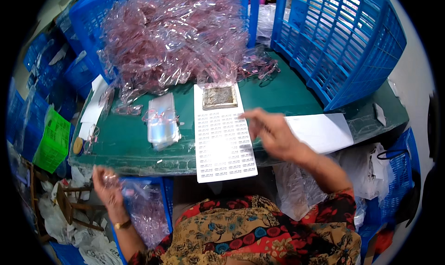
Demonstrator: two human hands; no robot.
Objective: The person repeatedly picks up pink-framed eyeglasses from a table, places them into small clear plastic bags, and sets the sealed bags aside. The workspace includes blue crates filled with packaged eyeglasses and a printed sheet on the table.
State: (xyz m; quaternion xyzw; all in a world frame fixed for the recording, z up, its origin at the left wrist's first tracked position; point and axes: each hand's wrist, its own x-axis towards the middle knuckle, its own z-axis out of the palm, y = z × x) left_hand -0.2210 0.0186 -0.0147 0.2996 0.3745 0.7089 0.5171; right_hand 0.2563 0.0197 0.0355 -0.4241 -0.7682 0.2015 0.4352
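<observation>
Head view: printed sheet (pixel 225 146) flat on bench (pixel 125 146), near end overhanging, block (pixel 219 97) weighting far end. Right hand (pixel 270 133) by its right edge: index extended, other fingers curled, hold unclear. Left hand (pixel 109 188) half-curled beside clear plastic (pixel 146 211), grip unclear. I'd keep sheet flat, peel by corners.

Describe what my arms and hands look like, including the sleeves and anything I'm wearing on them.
Your left hand and right hand have no gloves. A gold-coloured band circles the left wrist; whether it's a watch or bracelet is unclear. No band shows on the right wrist. The left sleeve and right sleeve have a black-and-red pattern and leave the forearms uncovered.
</observation>
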